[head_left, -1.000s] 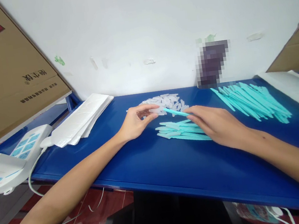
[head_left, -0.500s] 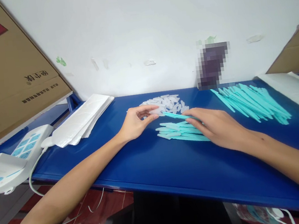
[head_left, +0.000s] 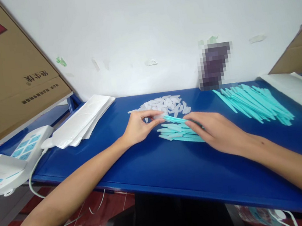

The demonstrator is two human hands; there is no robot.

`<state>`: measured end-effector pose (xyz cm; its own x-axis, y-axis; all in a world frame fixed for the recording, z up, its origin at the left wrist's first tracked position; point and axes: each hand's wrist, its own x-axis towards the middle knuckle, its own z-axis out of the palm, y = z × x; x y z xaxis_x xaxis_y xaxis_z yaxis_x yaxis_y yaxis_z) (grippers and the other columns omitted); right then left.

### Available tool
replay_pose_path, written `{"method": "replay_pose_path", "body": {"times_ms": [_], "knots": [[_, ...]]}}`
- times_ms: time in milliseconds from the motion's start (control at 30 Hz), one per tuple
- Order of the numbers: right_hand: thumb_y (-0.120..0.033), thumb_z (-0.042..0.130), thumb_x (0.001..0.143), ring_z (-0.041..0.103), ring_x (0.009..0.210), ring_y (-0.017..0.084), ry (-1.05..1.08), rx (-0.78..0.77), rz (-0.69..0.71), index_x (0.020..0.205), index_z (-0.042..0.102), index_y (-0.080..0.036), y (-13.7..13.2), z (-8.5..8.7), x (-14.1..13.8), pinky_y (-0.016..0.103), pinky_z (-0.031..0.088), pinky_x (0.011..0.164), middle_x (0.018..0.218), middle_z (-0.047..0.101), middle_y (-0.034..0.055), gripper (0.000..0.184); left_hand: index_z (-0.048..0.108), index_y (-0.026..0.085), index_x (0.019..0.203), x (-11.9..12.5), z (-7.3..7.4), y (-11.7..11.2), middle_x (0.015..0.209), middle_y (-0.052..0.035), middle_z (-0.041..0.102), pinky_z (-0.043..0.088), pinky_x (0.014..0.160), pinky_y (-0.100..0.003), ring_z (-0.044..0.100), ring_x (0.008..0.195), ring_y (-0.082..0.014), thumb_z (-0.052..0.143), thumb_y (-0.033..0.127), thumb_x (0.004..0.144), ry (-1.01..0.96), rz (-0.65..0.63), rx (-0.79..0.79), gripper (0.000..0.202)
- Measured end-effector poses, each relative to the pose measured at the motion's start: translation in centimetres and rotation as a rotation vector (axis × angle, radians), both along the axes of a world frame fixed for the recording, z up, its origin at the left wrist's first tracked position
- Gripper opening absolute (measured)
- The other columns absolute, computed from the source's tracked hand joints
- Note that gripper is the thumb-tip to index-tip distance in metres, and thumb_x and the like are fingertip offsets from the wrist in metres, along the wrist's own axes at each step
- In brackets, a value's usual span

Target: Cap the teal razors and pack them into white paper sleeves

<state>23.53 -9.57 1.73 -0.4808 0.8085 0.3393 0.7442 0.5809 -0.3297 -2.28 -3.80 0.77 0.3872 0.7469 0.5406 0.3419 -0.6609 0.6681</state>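
Between thumb and fingers, my left hand (head_left: 139, 128) pinches a small translucent white cap (head_left: 160, 115). My right hand (head_left: 217, 129) grips a thin turquoise plastic stick (head_left: 174, 119), its tip pointing left against the cap. My left fingers partly hide where the two meet, so I cannot tell how far the tip sits inside. Just below, a small stack of turquoise sticks (head_left: 178, 136) lies on the blue table (head_left: 158, 167), partly covered by my right hand. Behind my hands is a loose heap of white caps (head_left: 168, 104).
A larger pile of turquoise sticks (head_left: 255, 104) lies at the right, beside a white sheet (head_left: 295, 90). Flat white bags (head_left: 85, 119) and a power strip (head_left: 30, 147) with a cable are at the left. Cardboard (head_left: 9, 72) leans there. A white wall stands behind.
My left hand has shifted slightly right and down, my right hand slightly left. The stick's tip has dropped a little and stays at the cap.
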Motion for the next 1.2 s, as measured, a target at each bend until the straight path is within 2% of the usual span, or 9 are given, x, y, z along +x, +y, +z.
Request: {"method": "replay_pose_path", "body": {"times_ms": [167, 333, 467, 700, 833, 1200], "knots": [[-0.038, 0.036, 0.105, 0.066, 0.074, 0.021, 0.012, 0.008, -0.026, 0.105, 0.062, -0.021, -0.15, 0.16, -0.11, 0.031, 0.043, 0.063, 0.091, 0.073, 0.0059, 0.031, 0.082, 0.019, 0.093, -0.02, 0.33, -0.11, 0.09, -0.0065, 0.08, 0.056, 0.07, -0.028, 0.073, 0.078, -0.0197, 0.073, 0.042, 0.088, 0.083, -0.006, 0.078, 0.025], [-0.038, 0.039, 0.104, 0.063, 0.065, 0.02, 0.038, 0.015, -0.054, 0.102, 0.059, -0.022, -0.21, 0.33, -0.17, 0.029, 0.04, 0.057, 0.081, 0.07, 0.0043, 0.026, 0.08, 0.016, 0.09, 0.18, 0.11, -0.04, 0.078, -0.0055, 0.078, 0.056, 0.065, -0.026, 0.071, 0.068, -0.0168, 0.068, 0.046, 0.091, 0.041, 0.008, -0.027, 0.032], [-0.038, 0.041, 0.103, 0.061, 0.061, 0.018, 0.049, 0.012, -0.058, 0.1, 0.056, -0.022, -0.15, 0.33, -0.18, 0.028, 0.038, 0.055, 0.076, 0.068, 0.0025, 0.022, 0.079, 0.015, 0.084, 0.26, -0.08, 0.05, 0.074, -0.0051, 0.077, 0.056, 0.064, -0.025, 0.07, 0.067, -0.0156, 0.069, 0.045, 0.091, 0.017, -0.002, -0.102, 0.032], [-0.039, 0.036, 0.105, 0.061, 0.065, 0.019, 0.045, 0.016, -0.048, 0.105, 0.06, -0.022, -0.15, 0.22, -0.05, 0.03, 0.04, 0.06, 0.079, 0.068, 0.0031, 0.029, 0.08, 0.016, 0.092, 0.02, -0.3, 0.16, 0.078, -0.0057, 0.078, 0.059, 0.067, -0.026, 0.073, 0.071, -0.0173, 0.072, 0.043, 0.089, 0.006, -0.044, -0.148, 0.029], [-0.041, 0.036, 0.105, 0.06, 0.064, 0.019, 0.044, 0.002, -0.034, 0.101, 0.061, -0.023, -0.24, 0.29, 0.08, 0.031, 0.04, 0.06, 0.077, 0.067, 0.0026, 0.032, 0.08, 0.016, 0.093, 0.02, -0.31, 0.13, 0.078, -0.0058, 0.078, 0.059, 0.066, -0.026, 0.073, 0.071, -0.0175, 0.072, 0.043, 0.088, 0.002, -0.058, -0.152, 0.029], [-0.037, 0.038, 0.105, 0.063, 0.068, 0.02, 0.05, -0.029, -0.001, 0.092, 0.063, -0.022, -0.47, 0.62, 0.08, 0.032, 0.041, 0.062, 0.082, 0.07, 0.0043, 0.032, 0.08, 0.015, 0.091, 0.0, 0.64, -0.1, 0.074, -0.0053, 0.077, 0.053, 0.059, -0.024, 0.069, 0.062, -0.0144, 0.07, 0.038, 0.089, 0.093, -0.067, -0.151, 0.025]]}}
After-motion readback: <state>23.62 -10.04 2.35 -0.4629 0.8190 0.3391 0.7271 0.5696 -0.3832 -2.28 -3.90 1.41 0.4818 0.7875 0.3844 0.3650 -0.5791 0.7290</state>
